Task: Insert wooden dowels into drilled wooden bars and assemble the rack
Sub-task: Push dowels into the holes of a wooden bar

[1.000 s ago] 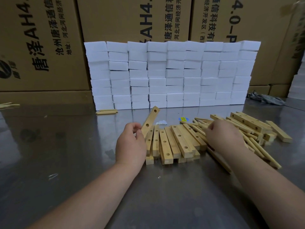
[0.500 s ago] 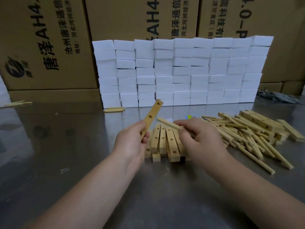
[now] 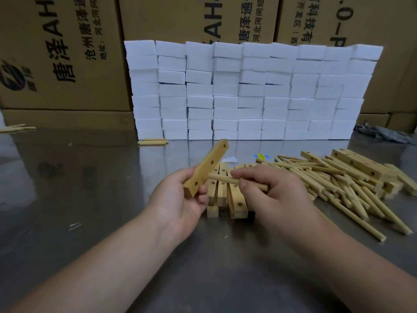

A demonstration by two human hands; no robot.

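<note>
Our right hand [image 3: 275, 195] has left the dowel pile [image 3: 338, 184] and now pinches one dowel [image 3: 228, 180], its tip brought up against the bar [image 3: 206, 167] that our left hand [image 3: 180, 199] grips, tilted, above the table [image 3: 90, 188] — so the first insertion looks about to begin, no hole filled yet. More bars [image 3: 222, 193] lie just under our hands; white blocks [image 3: 248, 91] stand well behind. Nothing blocks the way — the tip only needs lining up.

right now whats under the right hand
Drilled bars lie side by side on the metal table under the right hand, which grips a dowel. The hand covers the bars on that side, so their number cannot be told.
</note>
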